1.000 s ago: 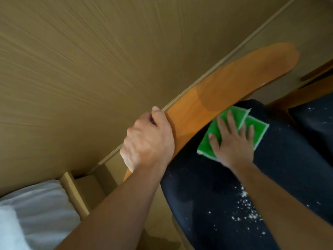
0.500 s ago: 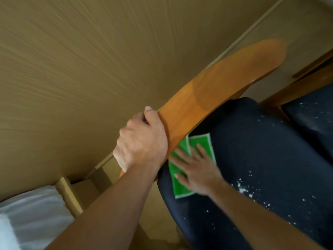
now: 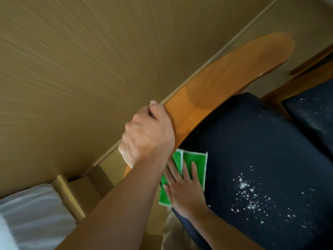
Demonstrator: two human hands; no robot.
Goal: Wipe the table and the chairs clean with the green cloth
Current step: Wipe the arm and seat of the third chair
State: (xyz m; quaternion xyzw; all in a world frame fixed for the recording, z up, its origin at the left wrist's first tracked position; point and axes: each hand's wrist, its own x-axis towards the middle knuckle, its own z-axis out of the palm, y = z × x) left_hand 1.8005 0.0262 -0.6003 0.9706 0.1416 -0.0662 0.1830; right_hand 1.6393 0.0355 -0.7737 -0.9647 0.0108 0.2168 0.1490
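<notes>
The dark seat cushion (image 3: 252,150) lies open rightward — white crumbs (image 3: 250,195) scattered there — while the wooden backrest (image 3: 225,78) walls off its far edge.

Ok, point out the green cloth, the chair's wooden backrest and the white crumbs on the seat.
green cloth (image 3: 195,162): head view, on its upper right panel.
wooden backrest (image 3: 225,76): head view, on the middle of its broad face.
white crumbs (image 3: 246,190): head view, on the densest cluster.

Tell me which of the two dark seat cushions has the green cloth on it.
The nearer cushion, below the wooden backrest; the right hand presses the green cloth there.
</notes>
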